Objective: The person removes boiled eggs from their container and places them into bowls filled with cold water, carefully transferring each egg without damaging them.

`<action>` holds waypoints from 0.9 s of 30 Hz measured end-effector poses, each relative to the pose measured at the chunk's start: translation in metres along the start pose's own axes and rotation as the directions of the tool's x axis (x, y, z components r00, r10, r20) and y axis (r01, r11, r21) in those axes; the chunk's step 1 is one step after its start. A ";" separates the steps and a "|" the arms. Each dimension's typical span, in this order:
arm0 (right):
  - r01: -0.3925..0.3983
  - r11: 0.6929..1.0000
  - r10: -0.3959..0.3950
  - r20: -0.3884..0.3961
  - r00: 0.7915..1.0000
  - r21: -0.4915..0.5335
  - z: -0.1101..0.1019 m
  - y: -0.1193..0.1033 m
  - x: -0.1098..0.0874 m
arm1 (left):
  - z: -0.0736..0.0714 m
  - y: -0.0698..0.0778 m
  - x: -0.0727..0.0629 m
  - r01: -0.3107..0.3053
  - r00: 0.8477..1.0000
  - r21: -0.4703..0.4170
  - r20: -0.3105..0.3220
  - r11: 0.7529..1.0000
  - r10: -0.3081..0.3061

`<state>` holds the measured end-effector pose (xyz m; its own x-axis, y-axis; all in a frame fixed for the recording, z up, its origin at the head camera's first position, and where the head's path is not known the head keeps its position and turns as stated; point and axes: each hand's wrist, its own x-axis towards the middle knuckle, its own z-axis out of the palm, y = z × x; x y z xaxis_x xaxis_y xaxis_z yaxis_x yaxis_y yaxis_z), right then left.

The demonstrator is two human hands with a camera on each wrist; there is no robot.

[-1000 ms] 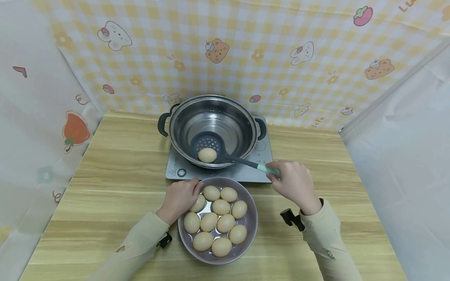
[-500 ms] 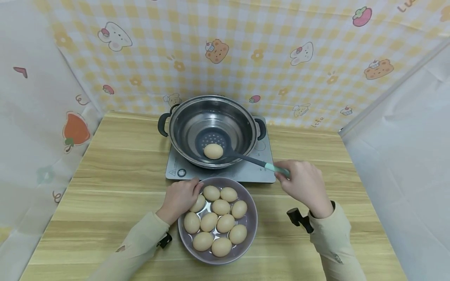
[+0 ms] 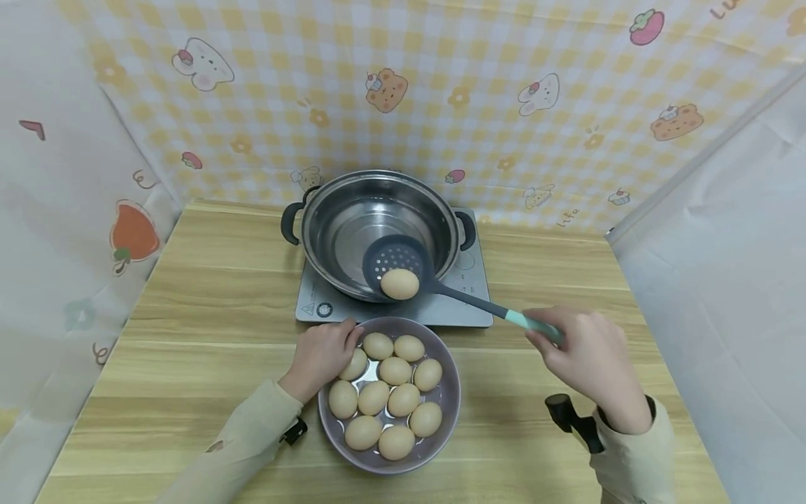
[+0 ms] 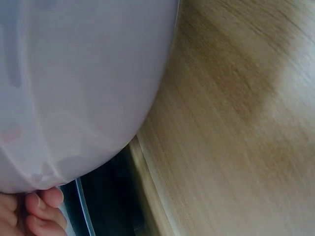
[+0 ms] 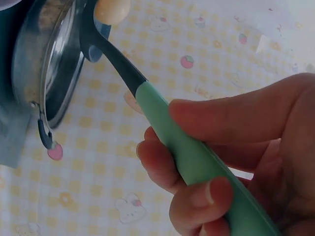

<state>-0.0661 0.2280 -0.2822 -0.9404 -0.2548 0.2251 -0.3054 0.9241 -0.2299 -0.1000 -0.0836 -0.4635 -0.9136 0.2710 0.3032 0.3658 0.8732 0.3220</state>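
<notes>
My right hand (image 3: 585, 357) grips the mint-green handle of a dark grey slotted skimmer (image 3: 469, 299). Its perforated head is above the near-right rim of a steel pot (image 3: 317, 269), carrying one pale brown egg (image 3: 399, 284). In the right wrist view, my thumb and curled fingers wrap the handle (image 5: 165, 115). My left hand (image 3: 320, 355) holds the upper-left rim of a greyish-purple bowl (image 3: 452, 416) containing several eggs (image 3: 403, 400). From the left wrist, the bowl's outer wall (image 4: 93, 88) fills much of the view, with fingertips (image 4: 45, 214) at its edge.
Under the pot lies a flat silver-grey induction cooker (image 3: 462, 316), just beyond the bowl. Both stand on a wood-grain table (image 3: 208, 315). A yellow checked cloth (image 3: 428, 133) with cartoon prints hangs behind, and pale sheets flank the sides.
My right hand has moved right and toward me, drawing the skimmer with its egg from inside the pot to above its near-right rim. The left hand and bowl have stayed put.
</notes>
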 end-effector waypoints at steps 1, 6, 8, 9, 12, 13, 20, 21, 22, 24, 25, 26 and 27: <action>0.005 1.000 -0.005 -0.005 1.000 -0.001 -0.002 0.001 -0.003 | 0.000 0.000 0.000 0.002 1.000 0.001 0.002 1.000 -0.002; 0.035 0.999 -0.034 -0.026 0.999 0.007 -0.007 0.006 -0.019 | 0.000 0.000 0.000 0.016 1.000 0.000 0.014 1.000 -0.016; 0.044 0.999 -0.043 -0.024 0.999 0.017 -0.007 0.008 -0.025 | 0.000 0.000 0.000 0.019 1.000 -0.006 0.015 1.000 -0.019; 0.046 0.999 -0.046 -0.023 0.999 0.020 -0.007 0.009 -0.028 | 0.000 0.000 0.000 0.019 1.000 -0.008 0.013 1.000 -0.019; 0.053 0.998 -0.053 -0.012 0.999 0.029 -0.004 0.011 -0.035 | -0.001 0.001 0.001 0.018 1.000 -0.010 0.007 1.000 -0.017; 0.054 0.998 -0.054 -0.007 0.999 0.031 -0.003 0.012 -0.037 | -0.001 0.001 0.001 0.017 1.000 -0.012 0.008 1.000 -0.017; 0.092 0.995 -0.092 0.004 0.996 0.036 0.010 0.016 -0.045 | -0.002 0.001 0.002 0.042 0.998 -0.012 0.052 0.999 -0.041; 0.098 0.994 -0.098 0.006 0.995 0.046 0.012 0.016 -0.045 | -0.002 0.001 0.002 0.045 0.997 -0.012 0.055 0.999 -0.044; 0.100 0.994 -0.101 0.008 0.995 0.054 0.014 0.017 -0.046 | -0.002 0.000 0.003 0.048 0.997 -0.012 0.058 0.999 -0.047; 0.096 0.993 -0.097 0.015 0.995 0.065 0.017 0.017 -0.046 | -0.002 0.000 0.002 0.050 0.997 -0.012 0.060 0.999 -0.049; 0.090 0.994 -0.091 0.018 0.996 0.066 0.019 0.016 -0.046 | -0.002 0.000 0.002 0.051 0.997 -0.013 0.064 0.999 -0.050; 0.083 0.994 -0.084 0.020 0.996 0.065 0.020 0.016 -0.047 | -0.002 0.000 0.002 0.052 0.997 -0.017 0.066 0.999 -0.051; 0.076 0.995 -0.077 0.022 0.997 0.063 0.022 0.016 -0.047 | -0.002 0.000 0.002 0.052 0.996 -0.019 0.068 0.998 -0.051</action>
<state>-0.0304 0.2485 -0.3171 -0.9172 -0.3316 0.2210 -0.3845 0.8822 -0.2717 -0.1016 -0.0834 -0.4608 -0.9409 0.2532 0.2249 0.3211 0.8781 0.3547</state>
